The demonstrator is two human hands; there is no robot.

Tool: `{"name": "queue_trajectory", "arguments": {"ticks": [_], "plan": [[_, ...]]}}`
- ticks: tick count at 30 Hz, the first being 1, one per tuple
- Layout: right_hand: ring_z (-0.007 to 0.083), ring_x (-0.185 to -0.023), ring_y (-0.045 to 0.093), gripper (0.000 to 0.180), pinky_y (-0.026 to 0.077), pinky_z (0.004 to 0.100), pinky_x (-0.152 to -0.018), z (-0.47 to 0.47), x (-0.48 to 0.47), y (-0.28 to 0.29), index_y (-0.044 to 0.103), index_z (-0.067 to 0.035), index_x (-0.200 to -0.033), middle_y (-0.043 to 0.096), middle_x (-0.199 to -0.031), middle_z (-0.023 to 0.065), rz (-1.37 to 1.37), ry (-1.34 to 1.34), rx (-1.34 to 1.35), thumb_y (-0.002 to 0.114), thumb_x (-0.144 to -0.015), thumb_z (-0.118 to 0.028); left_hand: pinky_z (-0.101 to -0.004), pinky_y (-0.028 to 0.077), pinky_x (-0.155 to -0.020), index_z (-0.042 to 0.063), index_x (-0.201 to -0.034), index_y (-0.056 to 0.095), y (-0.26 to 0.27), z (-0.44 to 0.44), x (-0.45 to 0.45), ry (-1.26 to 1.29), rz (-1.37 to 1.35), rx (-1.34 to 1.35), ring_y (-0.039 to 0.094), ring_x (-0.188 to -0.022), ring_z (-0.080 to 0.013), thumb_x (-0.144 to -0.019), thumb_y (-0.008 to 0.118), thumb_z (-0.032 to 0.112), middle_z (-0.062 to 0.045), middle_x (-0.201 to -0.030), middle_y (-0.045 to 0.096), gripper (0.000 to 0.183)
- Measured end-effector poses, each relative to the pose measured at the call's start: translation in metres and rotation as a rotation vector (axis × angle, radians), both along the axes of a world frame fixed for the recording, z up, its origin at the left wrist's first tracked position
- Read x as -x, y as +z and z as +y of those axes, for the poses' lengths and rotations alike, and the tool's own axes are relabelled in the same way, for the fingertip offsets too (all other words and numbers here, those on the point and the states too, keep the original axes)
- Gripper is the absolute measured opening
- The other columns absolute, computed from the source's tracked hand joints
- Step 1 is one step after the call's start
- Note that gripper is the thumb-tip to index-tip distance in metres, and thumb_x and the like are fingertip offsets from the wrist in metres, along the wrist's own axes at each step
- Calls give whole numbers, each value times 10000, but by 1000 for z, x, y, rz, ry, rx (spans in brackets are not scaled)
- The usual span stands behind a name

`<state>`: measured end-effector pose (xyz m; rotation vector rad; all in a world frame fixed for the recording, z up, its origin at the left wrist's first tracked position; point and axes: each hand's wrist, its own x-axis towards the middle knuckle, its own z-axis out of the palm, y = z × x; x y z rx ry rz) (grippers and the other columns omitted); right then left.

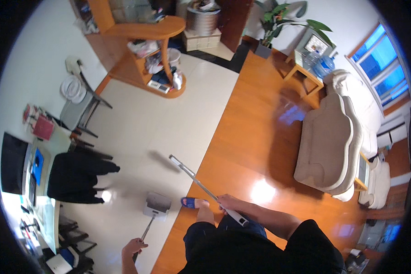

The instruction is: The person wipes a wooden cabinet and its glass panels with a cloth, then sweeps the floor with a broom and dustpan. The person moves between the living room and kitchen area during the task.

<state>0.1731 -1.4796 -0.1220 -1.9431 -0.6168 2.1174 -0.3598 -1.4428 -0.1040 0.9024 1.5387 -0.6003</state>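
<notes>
My left hand (134,247), at the lower left, is closed around the thin handle of a grey dustpan (158,204), whose pan is low over or on the pale tiles; which of the two I cannot tell. In my right hand (227,202) is the white and grey handle of a long stick-like cleaning tool (203,186). Its narrow head points to the upper left over the tiles, with a shadow beside it. A foot in a blue slipper (188,202) stands between the dustpan and the wooden floor.
Pale tiles meet a wooden floor (246,137) along a diagonal line. A chair draped with black cloth (75,176) and a desk stand left. Another chair (76,111) is by the wall. A wooden cabinet (144,30) stands ahead, a beige sofa (323,144) right.
</notes>
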Motion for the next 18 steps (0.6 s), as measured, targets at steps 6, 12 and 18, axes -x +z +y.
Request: {"name": "queue_trajectory", "arguments": {"ticks": [6,12,18], "plan": [[208,-540,581,258,500,362,-446,-88,-66,-16,530,-58,-935,585,-728,112,197,-505,59,492,-988,-307,-287,412,-445,52,-873,560,29,-27,-101,79,-101,-126,512,-497,-132,-783,808,198,-14,-684,517,301],[219,-565,603,218,526,390,-476,-191,-140,28,563,-81,-978,606,-749,122,197,-627,-61,505,-987,-290,-288,403,-434,66,-900,558,42,-75,-219,39,-305,-254,511,-487,-119,-812,783,202,-14,-659,522,277],[208,-534,571,244,506,364,-456,-308,-192,60,563,-69,-1137,591,-735,118,135,-819,-125,480,-984,-240,-296,386,-434,86,-872,541,26,-88,-350,-237,-459,-317,488,-476,-123,-841,752,215,-4,-641,516,249]]}}
